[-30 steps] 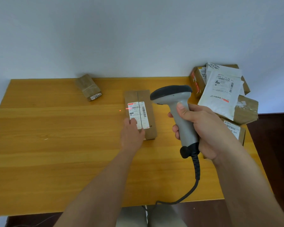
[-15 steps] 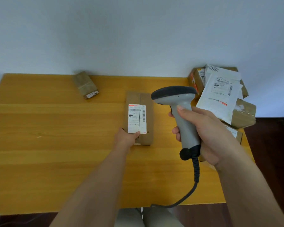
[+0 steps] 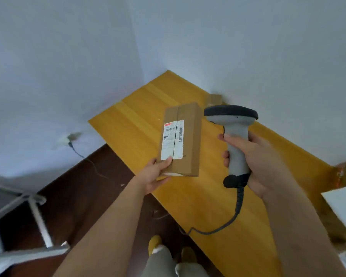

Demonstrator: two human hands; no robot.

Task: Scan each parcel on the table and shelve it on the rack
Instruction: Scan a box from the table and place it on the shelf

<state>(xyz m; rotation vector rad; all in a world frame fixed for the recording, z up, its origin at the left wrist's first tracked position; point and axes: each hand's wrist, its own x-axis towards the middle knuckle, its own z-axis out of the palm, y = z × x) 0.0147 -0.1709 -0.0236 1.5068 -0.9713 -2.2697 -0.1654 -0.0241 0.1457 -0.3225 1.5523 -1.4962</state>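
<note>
A long brown cardboard parcel (image 3: 186,136) with a white barcode label is lifted off the yellow wooden table (image 3: 140,116). My left hand (image 3: 155,175) grips its near end, thumb on the label. My right hand (image 3: 254,158) holds the grey barcode scanner (image 3: 233,124) by its handle, just right of the parcel. The scanner's coiled cable (image 3: 226,224) hangs down over the table edge. A white metal rack (image 3: 34,212) stands at the lower left.
A small brown box (image 3: 214,98) lies at the table's far edge by the wall. More parcels, a white mailer (image 3: 344,204) among them, pile up at the right edge. Dark floor (image 3: 78,196) lies between table and rack. A wall socket with a cord (image 3: 68,139) sits low on the left wall.
My left hand has lifted the parcel off the table and carries it leftward. My view has swung left, bringing the rack into sight. The scanner stays in my right hand.
</note>
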